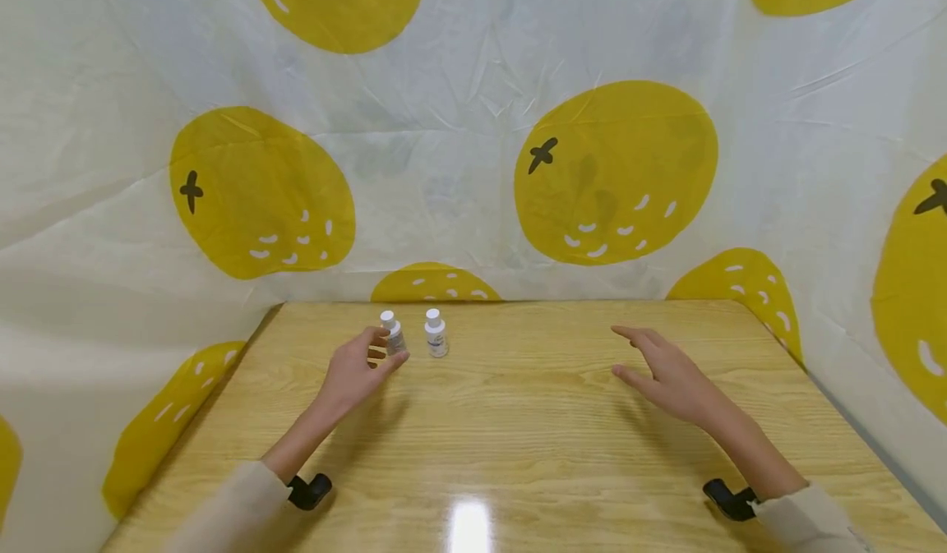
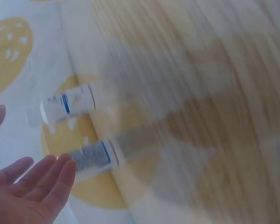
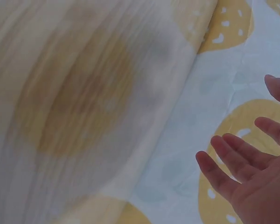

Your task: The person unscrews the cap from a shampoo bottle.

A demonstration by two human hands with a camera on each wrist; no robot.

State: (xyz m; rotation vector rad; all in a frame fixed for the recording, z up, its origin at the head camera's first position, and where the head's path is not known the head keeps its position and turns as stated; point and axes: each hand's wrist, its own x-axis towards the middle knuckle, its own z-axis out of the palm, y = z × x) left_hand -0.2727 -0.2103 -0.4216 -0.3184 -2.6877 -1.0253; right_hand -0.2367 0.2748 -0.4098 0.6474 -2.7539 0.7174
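Two small white-capped bottles stand side by side toward the back left of the wooden table. The left bottle (image 1: 395, 339), partly hidden by fingers in the head view, has a greyish label. Its neighbour, the right bottle (image 1: 436, 336), has a white label with a blue band. My left hand (image 1: 357, 370) is around the left bottle's near side, thumb and fingers spread apart; in the left wrist view its fingertips (image 2: 66, 169) overlap the grey label (image 2: 91, 157). Over the right half of the table hovers my right hand (image 1: 672, 379), fingers extended, holding nothing.
The wooden table (image 1: 518, 421) meets a hanging white cloth (image 1: 436, 167) printed with yellow fruit at its back and sides. Each wrist carries a black strap mount (image 1: 309, 491) below a light sleeve (image 1: 810, 520). A bright reflection lies on the table's near edge.
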